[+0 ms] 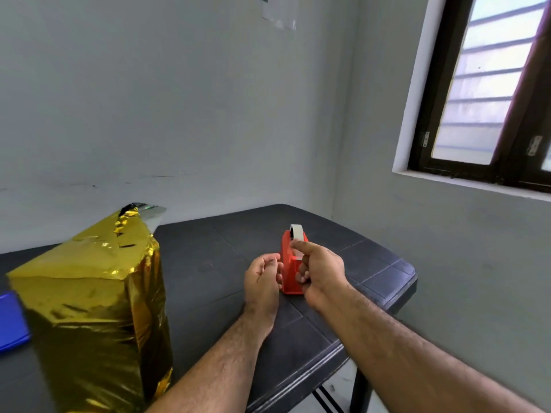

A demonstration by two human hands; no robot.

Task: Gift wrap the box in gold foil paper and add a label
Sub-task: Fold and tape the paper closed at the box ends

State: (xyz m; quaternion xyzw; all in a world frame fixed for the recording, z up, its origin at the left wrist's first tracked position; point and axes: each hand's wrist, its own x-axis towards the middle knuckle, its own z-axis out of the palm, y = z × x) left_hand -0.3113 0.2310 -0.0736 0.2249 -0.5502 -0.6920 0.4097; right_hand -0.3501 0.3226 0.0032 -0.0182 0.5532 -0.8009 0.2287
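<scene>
Nearest the camera, on the left of the dark table [313, 332], stands the box [92, 308], already covered in gold foil paper, with a crumpled tuft of foil at its far top corner where the wrap seems not yet smoothed or fixed down. A blue object [12, 320] lies just beside it at the left edge. Both forearms reach past the box to a red tape dispenser [290, 272] near the middle of the table. The left hand [262, 284] sits against the dispenser's left side with its fingers curled; whether its grip is on the red body or clenched on nothing I cannot tell, though it likely steadies the dispenser. The right hand [320, 269] pinches the free end of the white tape [298, 232] at the top of the roll, probably to draw off a strip for the loose foil. No label shows on the box. Beyond the table rise plain grey walls, a sheet of paper [280, 10] pinned high up, and a dark-framed window [489, 93] at the right.
</scene>
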